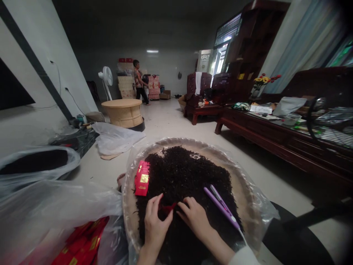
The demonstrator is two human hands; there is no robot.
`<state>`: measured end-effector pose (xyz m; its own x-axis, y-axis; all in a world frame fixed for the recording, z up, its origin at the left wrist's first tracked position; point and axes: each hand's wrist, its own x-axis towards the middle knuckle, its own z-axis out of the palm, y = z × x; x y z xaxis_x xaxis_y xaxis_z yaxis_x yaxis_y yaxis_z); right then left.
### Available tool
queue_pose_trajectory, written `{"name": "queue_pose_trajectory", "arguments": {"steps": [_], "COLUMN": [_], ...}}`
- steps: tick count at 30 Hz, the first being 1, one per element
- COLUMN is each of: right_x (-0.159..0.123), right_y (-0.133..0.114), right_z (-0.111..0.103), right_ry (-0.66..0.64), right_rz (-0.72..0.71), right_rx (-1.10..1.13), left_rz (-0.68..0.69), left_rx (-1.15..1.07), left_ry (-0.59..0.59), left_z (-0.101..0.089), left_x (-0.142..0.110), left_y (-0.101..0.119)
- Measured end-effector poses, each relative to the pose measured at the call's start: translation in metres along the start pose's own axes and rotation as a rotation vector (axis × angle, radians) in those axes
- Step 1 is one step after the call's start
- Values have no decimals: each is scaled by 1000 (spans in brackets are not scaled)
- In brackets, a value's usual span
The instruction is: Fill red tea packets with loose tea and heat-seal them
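Left hand (156,226) at the tray's 6 o'clock, fingers loosely spread and curled, tips just beside a red scrap (167,209); whether they pinch it, impossible to tell. Right hand (194,217) just right of the scrap, fingers pressed together, resting on dark tea leaves (182,176), heaped in a round plastic-lined tray (244,195). On the heap, a red packet (142,178) at 9 o'clock and a purple sealer (222,206) at 4 o'clock. Beyond the tray at 8 o'clock, more red packets (81,241) in a clear bag (55,206).
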<state>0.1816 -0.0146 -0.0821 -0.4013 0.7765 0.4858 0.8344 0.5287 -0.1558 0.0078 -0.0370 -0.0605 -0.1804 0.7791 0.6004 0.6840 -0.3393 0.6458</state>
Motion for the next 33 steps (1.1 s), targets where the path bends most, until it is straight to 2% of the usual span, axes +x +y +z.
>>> {"name": "queue_pose_trajectory", "arguments": {"steps": [3, 6, 8, 12, 15, 17, 22, 26, 30, 33], "right_x": [9, 29, 45, 72, 80, 80, 72, 64, 58, 51], "right_y": [7, 10, 6, -15, -27, -27, -6, 12, 18, 10], "right_z": [-13, -40, -60, -85, -83, -79, -74, -72, -72, -77], "right_ry": [2, 73, 88, -49, -115, -102, 45, 73, 54, 56], "right_rz": [76, 183, 186, 129, 118, 133, 247, 324, 303, 242], "right_rx": [187, 449, 554, 649, 639, 650, 708, 705, 673, 646], "left_rz": [6, 10, 12, 19, 8, 1, -19, -5, 78, 148], "left_rx": [-4, 7, 15, 20, 16, 8, 2, 17, 35, 58], "left_ry": [-9, -23, -43, -65, -67, -70, -60, -45, 40, 112], "left_z": [0, 2, 4, 9, 11, 11, 10, 9, 7, 7], "left_x": [0, 2, 3, 5, 4, 4, 4, 4, 2, -2], "left_y": [1, 1, 1, 3, 3, 2, 1, 3, 5, 4]}}
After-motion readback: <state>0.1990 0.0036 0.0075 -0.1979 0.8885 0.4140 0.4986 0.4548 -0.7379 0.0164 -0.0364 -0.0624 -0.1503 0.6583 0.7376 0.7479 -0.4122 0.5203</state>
